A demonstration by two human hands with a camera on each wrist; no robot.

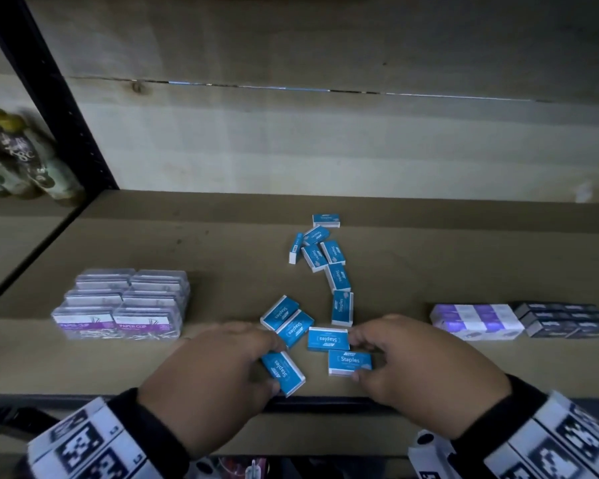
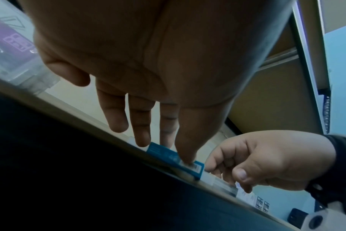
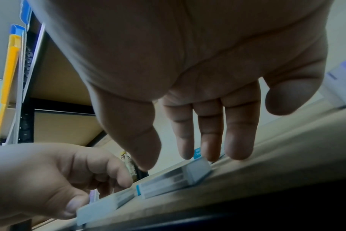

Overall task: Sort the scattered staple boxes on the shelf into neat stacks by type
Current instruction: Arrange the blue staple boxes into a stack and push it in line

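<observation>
Several blue staple boxes (image 1: 338, 277) lie scattered on the brown shelf (image 1: 222, 257), in a loose trail from the back middle toward the front. My left hand (image 1: 268, 366) pinches one blue box (image 1: 283, 373) near the front edge, thumb on its near side and fingers over the far side; the thumb (image 2: 185, 156) presses on that box (image 2: 164, 152). My right hand (image 1: 358, 357) pinches another blue box (image 1: 349, 362) between thumb and fingers. In the right wrist view its fingertips (image 3: 209, 154) sit behind the box (image 3: 198, 171). Another blue box (image 1: 328, 338) lies flat between the hands.
Clear paper-clip boxes (image 1: 118, 305) are stacked at the left. Purple-and-white boxes (image 1: 474, 321) and dark boxes (image 1: 564, 319) stand in rows at the right. A black post (image 1: 59, 98) bounds the shelf on the left. The shelf's front edge (image 1: 325, 401) runs just under my hands.
</observation>
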